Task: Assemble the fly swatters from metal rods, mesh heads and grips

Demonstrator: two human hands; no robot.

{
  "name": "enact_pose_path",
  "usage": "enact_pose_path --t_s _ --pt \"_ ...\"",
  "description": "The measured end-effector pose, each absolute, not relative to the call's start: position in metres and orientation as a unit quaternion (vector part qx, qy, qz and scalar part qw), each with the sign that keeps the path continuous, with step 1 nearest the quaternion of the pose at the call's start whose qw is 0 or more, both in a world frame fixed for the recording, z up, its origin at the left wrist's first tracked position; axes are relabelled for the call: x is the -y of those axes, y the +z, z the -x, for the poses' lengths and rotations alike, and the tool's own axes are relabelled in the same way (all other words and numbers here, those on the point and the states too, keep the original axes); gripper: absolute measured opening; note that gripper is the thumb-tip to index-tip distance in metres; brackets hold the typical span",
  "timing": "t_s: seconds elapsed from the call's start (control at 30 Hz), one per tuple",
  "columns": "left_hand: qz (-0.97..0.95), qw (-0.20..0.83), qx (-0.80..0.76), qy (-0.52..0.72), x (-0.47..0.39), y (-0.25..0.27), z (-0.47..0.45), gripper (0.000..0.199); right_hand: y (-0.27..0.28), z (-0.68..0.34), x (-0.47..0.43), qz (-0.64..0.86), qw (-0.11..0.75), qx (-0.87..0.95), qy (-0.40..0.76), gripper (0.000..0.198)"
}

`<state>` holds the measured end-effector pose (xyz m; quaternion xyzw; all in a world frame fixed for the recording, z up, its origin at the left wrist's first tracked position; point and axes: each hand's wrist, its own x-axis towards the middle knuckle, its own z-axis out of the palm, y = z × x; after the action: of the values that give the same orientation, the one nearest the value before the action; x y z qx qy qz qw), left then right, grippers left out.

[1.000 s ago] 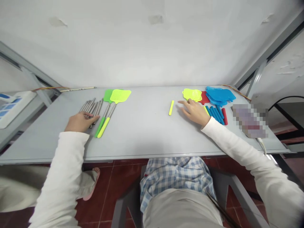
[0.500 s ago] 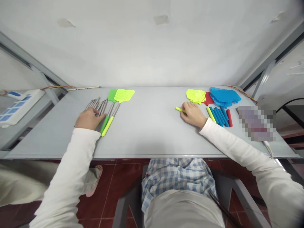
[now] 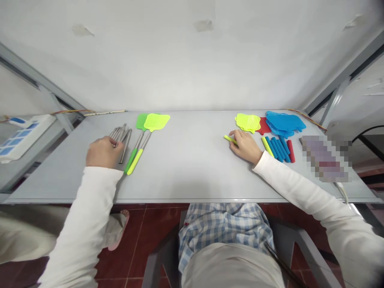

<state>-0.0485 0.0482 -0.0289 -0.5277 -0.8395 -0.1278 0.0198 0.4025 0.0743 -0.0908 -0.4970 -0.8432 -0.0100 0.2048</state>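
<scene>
My left hand is at the left of the table, its thumb and fingers pinched at the near ends of several metal rods. It is closed on a rod, partly hidden by the fingers. One metal rod lies just right of it. Beside that lie two assembled fly swatters, a green fly swatter and a yellow-green fly swatter. On the right, my right hand is closed on a yellow-green handle tube, whose left end sticks out past the fingers.
Yellow-green swatter heads, a red swatter head and blue swatter heads lie at the back right. Before them are blue tubes, a yellow-green tube and a red tube. A blurred-out object lies farther right.
My left hand has shifted a little left, its fingers drawn in, and the rightmost metal rod now shows more fully. My right hand keeps hold of the tube almost in place.
</scene>
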Motion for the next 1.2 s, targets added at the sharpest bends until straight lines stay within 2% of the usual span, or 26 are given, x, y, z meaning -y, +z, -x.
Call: enact_pose_path --t_s 0.1,0.17,0.23,0.27,0.33,0.43,0.67,0.83,1.2 --pt "0.473 -0.023 0.829 -0.297 -0.045 -0.016 0.037 0.012 -0.091 -0.401 -0.074 0.493 0.219 0.842 -0.003 0.027" --pt "0.43 -0.145 0.772 -0.445 -0.045 -0.012 0.017 0.013 -0.09 -0.4 -0.073 0.491 0.229 0.841 0.001 0.029" --pt "0.402 -0.33 0.651 -0.553 -0.048 -0.014 -0.014 0.016 -0.09 -0.399 -0.073 0.486 0.237 0.841 0.007 0.031" --pt "0.392 -0.408 0.593 -0.573 -0.05 -0.017 -0.033 0.018 -0.089 -0.399 -0.073 0.483 0.242 0.841 0.01 0.032" --pt "0.399 -0.538 0.517 -0.534 -0.054 -0.029 -0.071 0.024 -0.088 -0.4 -0.073 0.475 0.252 0.843 0.01 0.034" --pt "0.44 -0.633 0.426 -0.474 -0.063 -0.05 -0.125 0.031 -0.086 -0.402 -0.074 0.466 0.259 0.846 -0.001 0.035" --pt "0.424 -0.674 0.326 -0.509 -0.095 -0.08 -0.192 0.029 -0.086 -0.409 -0.076 0.5 0.248 0.829 -0.037 0.041" --pt "0.409 -0.668 0.344 -0.518 -0.097 -0.086 -0.193 0.029 -0.088 -0.411 -0.077 0.53 0.247 0.811 -0.028 0.041" --pt "0.448 -0.671 0.347 -0.478 -0.091 -0.086 -0.189 0.029 -0.089 -0.402 -0.07 0.485 0.276 0.83 0.005 0.039"
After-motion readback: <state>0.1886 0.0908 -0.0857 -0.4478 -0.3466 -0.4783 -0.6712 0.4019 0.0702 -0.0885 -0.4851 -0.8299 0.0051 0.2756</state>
